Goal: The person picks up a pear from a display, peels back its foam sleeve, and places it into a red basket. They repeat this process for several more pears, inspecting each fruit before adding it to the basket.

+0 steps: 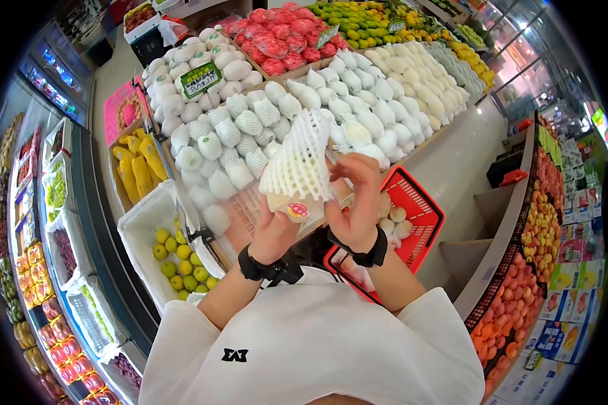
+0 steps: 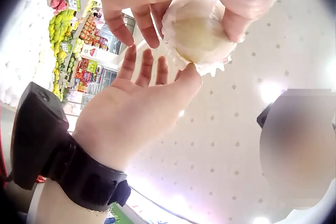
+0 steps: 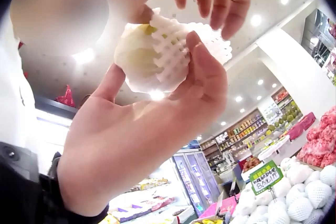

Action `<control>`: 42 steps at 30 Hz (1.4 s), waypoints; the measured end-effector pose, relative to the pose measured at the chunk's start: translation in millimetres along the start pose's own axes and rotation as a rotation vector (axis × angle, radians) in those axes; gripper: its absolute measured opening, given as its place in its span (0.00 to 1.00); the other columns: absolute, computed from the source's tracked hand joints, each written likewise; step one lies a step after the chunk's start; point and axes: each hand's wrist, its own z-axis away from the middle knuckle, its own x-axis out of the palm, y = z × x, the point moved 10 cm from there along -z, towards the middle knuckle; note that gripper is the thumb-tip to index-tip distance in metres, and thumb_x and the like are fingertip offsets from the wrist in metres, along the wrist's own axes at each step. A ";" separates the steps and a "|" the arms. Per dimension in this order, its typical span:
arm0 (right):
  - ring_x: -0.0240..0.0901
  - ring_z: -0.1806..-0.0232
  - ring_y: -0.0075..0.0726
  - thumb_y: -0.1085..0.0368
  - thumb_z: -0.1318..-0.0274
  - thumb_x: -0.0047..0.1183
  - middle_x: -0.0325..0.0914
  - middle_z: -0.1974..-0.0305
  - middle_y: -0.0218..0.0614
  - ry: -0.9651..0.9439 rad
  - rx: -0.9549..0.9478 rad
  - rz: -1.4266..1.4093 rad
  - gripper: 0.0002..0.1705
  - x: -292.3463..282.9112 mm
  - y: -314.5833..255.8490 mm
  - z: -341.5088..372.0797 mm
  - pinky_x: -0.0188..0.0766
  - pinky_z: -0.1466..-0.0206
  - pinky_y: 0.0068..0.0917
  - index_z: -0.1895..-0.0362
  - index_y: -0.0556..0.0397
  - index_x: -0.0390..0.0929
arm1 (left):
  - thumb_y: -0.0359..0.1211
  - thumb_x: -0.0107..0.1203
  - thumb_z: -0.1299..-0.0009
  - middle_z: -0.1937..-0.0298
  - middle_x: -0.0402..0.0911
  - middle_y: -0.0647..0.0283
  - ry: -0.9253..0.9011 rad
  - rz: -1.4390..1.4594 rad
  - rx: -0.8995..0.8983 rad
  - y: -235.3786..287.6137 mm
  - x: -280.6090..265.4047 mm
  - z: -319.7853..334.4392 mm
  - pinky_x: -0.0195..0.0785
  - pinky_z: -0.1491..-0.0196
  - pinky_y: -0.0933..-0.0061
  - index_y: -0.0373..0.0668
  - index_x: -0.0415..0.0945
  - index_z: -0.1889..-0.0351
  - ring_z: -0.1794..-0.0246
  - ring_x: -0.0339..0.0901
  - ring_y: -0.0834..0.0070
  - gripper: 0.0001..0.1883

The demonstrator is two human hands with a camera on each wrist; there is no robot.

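Note:
A pale pear (image 1: 292, 208) with a red sticker sits partly inside a white foam net (image 1: 297, 162), whose loose end stands up above it. My right hand (image 1: 355, 196) grips the pear from the right, thumb on one side and bent fingers on the other, as the right wrist view shows on the pear's pale side (image 3: 137, 58). My left hand (image 1: 274, 236) is at its lower left. In the left wrist view the left hand's thumb touches the pear (image 2: 197, 37) while the other fingers (image 2: 144, 69) stretch out apart from it.
Below lie foam-netted fruits (image 1: 246, 125) in rows behind a green price sign (image 1: 201, 79). A red basket (image 1: 419, 223) with several fruits stands to the right. Nearer left is a crate of green-yellow fruits (image 1: 182, 263); shelves of packed fruit line both sides.

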 end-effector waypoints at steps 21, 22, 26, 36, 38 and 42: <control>0.66 0.72 0.42 0.69 0.68 0.58 0.68 0.72 0.36 -0.312 -0.477 0.175 0.16 28.7 -22.0 20.5 0.65 0.68 0.33 0.69 0.57 0.70 | 0.44 0.51 0.30 0.34 0.60 0.61 0.173 -0.111 0.121 23.0 2.2 10.0 0.49 0.34 0.57 0.44 0.50 0.32 0.34 0.58 0.65 0.33; 0.66 0.72 0.42 0.69 0.68 0.58 0.68 0.72 0.36 -0.312 -0.478 0.173 0.16 29.3 -20.8 21.6 0.65 0.68 0.33 0.69 0.57 0.70 | 0.44 0.50 0.30 0.34 0.60 0.61 0.178 -0.079 0.103 22.3 3.5 9.5 0.49 0.34 0.57 0.44 0.50 0.32 0.34 0.58 0.65 0.32; 0.66 0.72 0.43 0.67 0.67 0.58 0.68 0.72 0.37 -0.299 -0.506 0.141 0.15 28.9 -21.7 24.8 0.65 0.68 0.34 0.69 0.57 0.70 | 0.40 0.53 0.31 0.31 0.54 0.62 0.166 0.035 0.045 19.7 4.6 7.6 0.49 0.33 0.59 0.49 0.40 0.28 0.32 0.55 0.66 0.39; 0.65 0.72 0.45 0.73 0.65 0.54 0.66 0.73 0.39 -0.181 -0.242 0.175 0.11 17.3 -8.2 20.4 0.65 0.70 0.36 0.71 0.57 0.69 | 0.30 0.53 0.35 0.32 0.55 0.59 0.106 -0.139 -0.186 10.7 -20.8 7.7 0.51 0.33 0.59 0.46 0.40 0.29 0.32 0.56 0.66 0.40; 0.66 0.71 0.46 0.73 0.62 0.53 0.68 0.70 0.42 -0.193 -0.212 0.179 0.10 18.2 -6.4 22.9 0.65 0.68 0.36 0.71 0.58 0.69 | 0.24 0.54 0.38 0.30 0.52 0.59 0.136 -0.242 -0.248 9.3 -21.4 7.4 0.51 0.33 0.62 0.49 0.34 0.27 0.31 0.54 0.67 0.46; 0.67 0.65 0.46 0.73 0.62 0.56 0.68 0.63 0.43 -0.218 -0.183 0.176 0.12 21.2 -8.6 24.2 0.67 0.64 0.34 0.69 0.57 0.70 | 0.23 0.58 0.44 0.30 0.51 0.57 0.056 -0.421 -0.144 32.2 11.6 -6.4 0.51 0.33 0.65 0.47 0.29 0.27 0.31 0.54 0.67 0.53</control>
